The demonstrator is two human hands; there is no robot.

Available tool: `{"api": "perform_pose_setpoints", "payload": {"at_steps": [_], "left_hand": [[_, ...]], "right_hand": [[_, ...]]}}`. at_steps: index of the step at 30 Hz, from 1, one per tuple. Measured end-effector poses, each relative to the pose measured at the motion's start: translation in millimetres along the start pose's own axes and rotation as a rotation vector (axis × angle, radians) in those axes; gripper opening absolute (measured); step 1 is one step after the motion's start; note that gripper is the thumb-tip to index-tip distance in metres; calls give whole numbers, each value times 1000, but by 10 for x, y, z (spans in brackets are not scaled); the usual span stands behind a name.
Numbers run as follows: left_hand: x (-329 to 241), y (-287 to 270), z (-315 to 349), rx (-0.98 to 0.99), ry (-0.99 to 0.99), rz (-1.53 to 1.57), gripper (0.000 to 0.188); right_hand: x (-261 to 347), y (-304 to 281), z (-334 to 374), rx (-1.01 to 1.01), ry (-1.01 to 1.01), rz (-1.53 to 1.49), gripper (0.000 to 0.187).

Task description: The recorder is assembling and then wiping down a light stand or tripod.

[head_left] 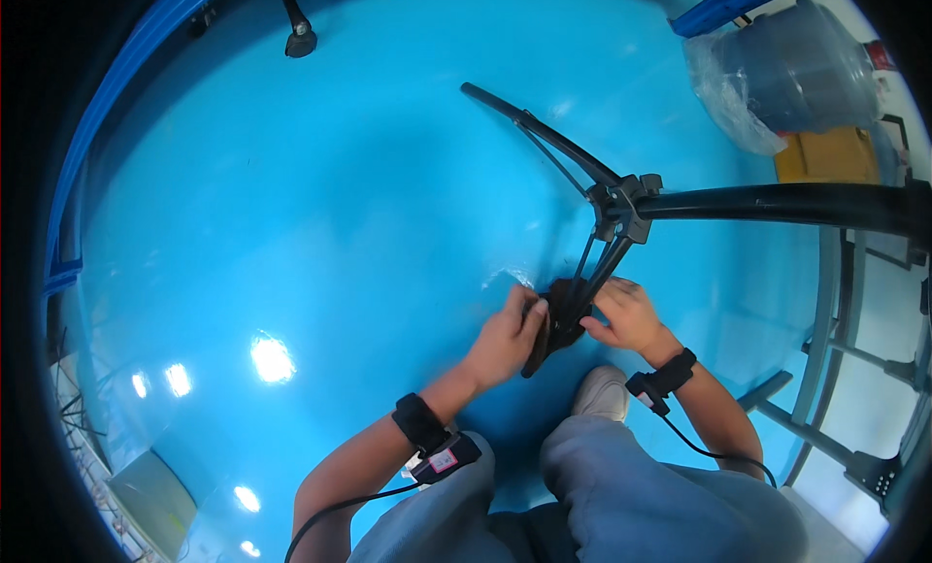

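A black tripod stand (621,209) on the glossy blue floor has its pole running off to the right and its legs spread. Around the leg nearest me is a dark, soft-looking bundle (561,315); its exact kind cannot be made out. My left hand (505,338) grips the bundle's left side, thumb on top and fingers curled around the edge. On the opposite side, my right hand (626,315) holds the bundle beside the leg, with its thumb pointing inward. The undersides of the fingers are hidden. Each wrist wears a black strap with a small cabled box.
A large clear bluish water jug (806,68) in plastic wrap stands at the far right, by a brown box (830,155). Grey metal framing (825,320) lines the right side. Another black stand foot (301,42) is at the far left. My shoe (602,393) is close to the bundle.
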State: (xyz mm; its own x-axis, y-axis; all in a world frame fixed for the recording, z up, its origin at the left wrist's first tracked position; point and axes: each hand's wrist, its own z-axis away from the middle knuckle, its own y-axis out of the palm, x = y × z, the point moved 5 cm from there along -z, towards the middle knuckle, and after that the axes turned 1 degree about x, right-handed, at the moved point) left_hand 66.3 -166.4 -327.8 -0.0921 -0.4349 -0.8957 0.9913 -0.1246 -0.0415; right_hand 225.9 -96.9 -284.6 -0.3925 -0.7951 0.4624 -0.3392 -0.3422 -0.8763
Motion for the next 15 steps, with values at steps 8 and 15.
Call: {"api": "perform_pose_setpoints", "payload": {"at_steps": [8, 15], "left_hand": [[148, 43, 106, 136, -142, 69, 26], [44, 11, -11, 87, -132, 6, 27]], "right_hand": [[-59, 38, 12, 37, 44, -36, 27], [-137, -101, -33, -39, -2, 43, 36]]}}
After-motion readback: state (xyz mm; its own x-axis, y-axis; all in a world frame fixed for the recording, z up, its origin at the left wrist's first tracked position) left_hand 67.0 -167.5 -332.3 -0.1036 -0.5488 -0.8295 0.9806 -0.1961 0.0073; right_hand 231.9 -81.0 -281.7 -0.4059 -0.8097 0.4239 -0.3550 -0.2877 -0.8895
